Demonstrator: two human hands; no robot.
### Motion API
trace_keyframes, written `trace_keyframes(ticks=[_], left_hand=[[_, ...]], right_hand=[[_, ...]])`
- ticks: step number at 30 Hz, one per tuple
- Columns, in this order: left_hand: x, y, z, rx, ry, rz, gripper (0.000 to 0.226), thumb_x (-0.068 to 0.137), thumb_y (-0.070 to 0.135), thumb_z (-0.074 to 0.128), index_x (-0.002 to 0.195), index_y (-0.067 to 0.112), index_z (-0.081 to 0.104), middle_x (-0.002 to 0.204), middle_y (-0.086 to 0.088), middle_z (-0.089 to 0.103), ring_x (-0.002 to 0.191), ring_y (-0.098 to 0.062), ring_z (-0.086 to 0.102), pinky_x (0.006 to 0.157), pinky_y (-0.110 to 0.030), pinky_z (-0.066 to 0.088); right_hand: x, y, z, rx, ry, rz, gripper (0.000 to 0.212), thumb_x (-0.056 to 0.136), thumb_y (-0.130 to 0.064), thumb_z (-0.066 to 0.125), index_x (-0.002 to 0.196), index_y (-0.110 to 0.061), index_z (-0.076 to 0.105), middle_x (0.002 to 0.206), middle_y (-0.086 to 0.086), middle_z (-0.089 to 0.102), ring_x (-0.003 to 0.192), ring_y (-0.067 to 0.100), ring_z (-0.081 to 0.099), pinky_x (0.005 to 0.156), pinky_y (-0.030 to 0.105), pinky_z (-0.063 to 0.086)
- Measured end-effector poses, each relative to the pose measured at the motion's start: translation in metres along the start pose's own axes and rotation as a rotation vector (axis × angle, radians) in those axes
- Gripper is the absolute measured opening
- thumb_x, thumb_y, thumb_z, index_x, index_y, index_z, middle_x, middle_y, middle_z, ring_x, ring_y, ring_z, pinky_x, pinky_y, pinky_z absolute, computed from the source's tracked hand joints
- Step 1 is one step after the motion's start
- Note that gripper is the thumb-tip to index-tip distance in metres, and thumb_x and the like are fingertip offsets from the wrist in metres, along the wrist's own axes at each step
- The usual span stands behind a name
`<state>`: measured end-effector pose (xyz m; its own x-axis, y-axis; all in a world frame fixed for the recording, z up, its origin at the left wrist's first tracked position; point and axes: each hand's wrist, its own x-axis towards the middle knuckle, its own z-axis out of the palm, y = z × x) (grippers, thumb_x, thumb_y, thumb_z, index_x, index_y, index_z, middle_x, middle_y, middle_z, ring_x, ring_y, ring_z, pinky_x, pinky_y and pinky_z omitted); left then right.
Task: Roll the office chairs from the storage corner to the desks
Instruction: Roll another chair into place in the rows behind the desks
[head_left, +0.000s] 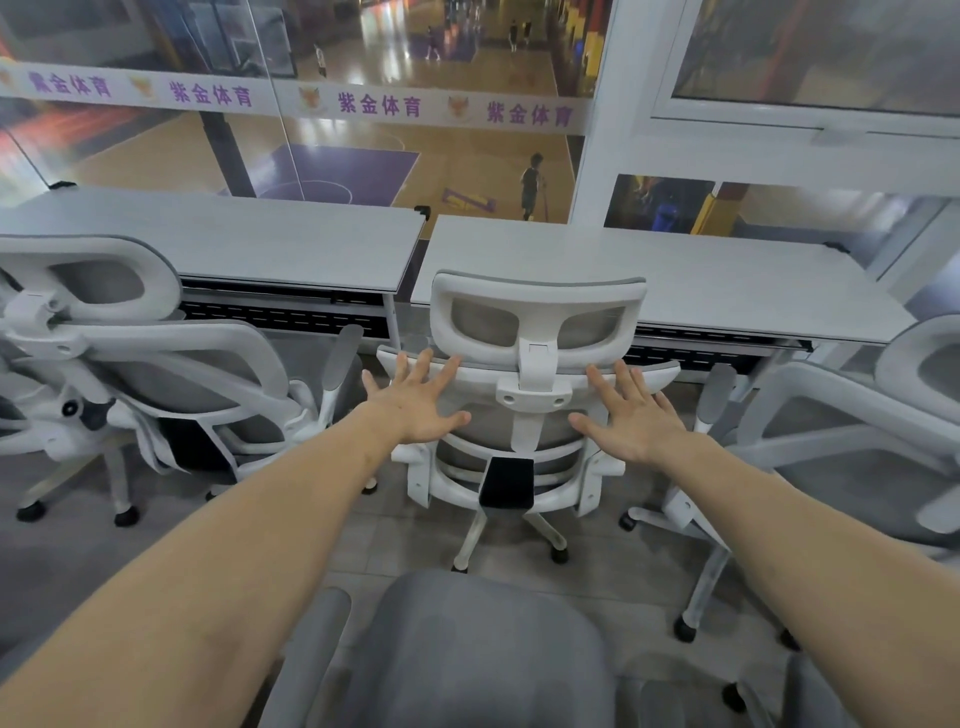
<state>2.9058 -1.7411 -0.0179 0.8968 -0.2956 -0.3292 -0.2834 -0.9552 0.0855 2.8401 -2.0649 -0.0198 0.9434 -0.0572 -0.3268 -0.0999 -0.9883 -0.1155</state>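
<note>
Fingers (439, 369) of both hands are spread straight and hold nothing: the left hand (418, 410) and right hand (636, 421) are stretched toward the back of the middle office chair (524, 415) at 12 o'clock, and whether the palms touch its white frame or hang just short of it cannot be told. That chair already faces the right-hand desk (727, 280), its headrest near the desk edge, so the step in hand looks like the last push in, or the letting go after it. If it is a push, the next move calls for flat, even pressure from both palms so the castors run straight and the seat slides under the top without knocking it. Largest around it are the two grey desks, the left desk (234, 234) at 11 o'clock, backed by a glass wall over a sports court. A second chair (156, 379) stands turned at 9 o'clock and a third chair (857, 441) at 3 o'clock, each close beside the middle one, leaving little room. A grey seat (483, 649) at 6 o'clock sits between the person and the chair, limiting how far they can step forward.
</note>
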Motion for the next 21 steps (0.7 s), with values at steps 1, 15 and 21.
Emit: trace_keyframes(ticks=[1, 15, 21], left_hand=[[0.001, 0.0, 0.001, 0.002, 0.001, 0.0, 0.092, 0.091, 0.084, 0.035, 0.157, 0.052, -0.021, 0.172, 0.002, -0.024, 0.157, -0.035, -0.02, 0.115, -0.079, -0.002], [0.003, 0.0, -0.003, -0.009, -0.031, 0.0, 0.093, 0.092, 0.082, 0.038, 0.158, 0.052, -0.021, 0.171, 0.003, -0.025, 0.157, -0.035, -0.021, 0.117, -0.078, 0.001], [-0.004, 0.007, -0.009, 0.05, -0.101, -0.014, 0.1, 0.096, 0.074, 0.045, 0.156, 0.044, -0.029, 0.165, -0.002, -0.039, 0.155, -0.036, -0.027, 0.118, -0.075, -0.001]], right_hand=[[0.0, -0.001, 0.0, 0.002, -0.001, 0.003, 0.086, 0.095, -0.082, 0.026, 0.161, -0.046, -0.018, 0.17, 0.002, -0.028, 0.158, 0.024, -0.024, 0.128, 0.056, 0.0], [0.0, -0.005, 0.002, 0.013, 0.037, 0.015, 0.087, 0.095, -0.081, 0.026, 0.162, -0.045, -0.016, 0.171, 0.003, -0.026, 0.158, 0.024, -0.023, 0.128, 0.054, -0.001], [-0.004, -0.011, 0.003, 0.016, 0.069, 0.05, 0.088, 0.099, -0.067, 0.041, 0.164, -0.04, -0.013, 0.171, 0.005, -0.025, 0.159, 0.029, -0.019, 0.128, 0.058, 0.001]])
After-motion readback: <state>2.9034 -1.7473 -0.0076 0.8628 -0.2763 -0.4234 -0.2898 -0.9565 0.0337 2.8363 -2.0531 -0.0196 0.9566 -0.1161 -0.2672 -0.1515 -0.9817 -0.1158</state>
